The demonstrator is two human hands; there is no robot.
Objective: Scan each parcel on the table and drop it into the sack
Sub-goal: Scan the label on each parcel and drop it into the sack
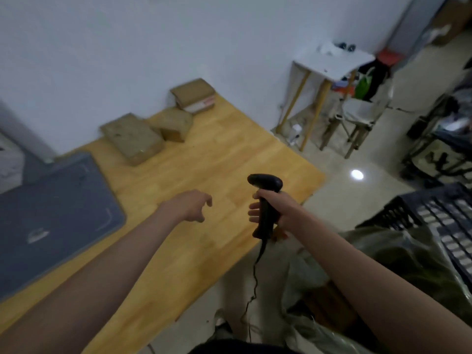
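The right hand [270, 213] grasps a black scanner [265, 203] at centre frame. The left hand [189, 204] hovers released, fingers loosely bent, over the wooden surface [204, 162]. Three brown parcels [132, 137] lie at the upper centre; the sack [383, 264] is at lower right.

Plain white wall [178, 34]; glossy tiled floor [339, 190] with light glare; white side table [332, 62], possibly wooden-legged.

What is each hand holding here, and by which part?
The right hand grips the black scanner by its handle. The left hand holds nothing.
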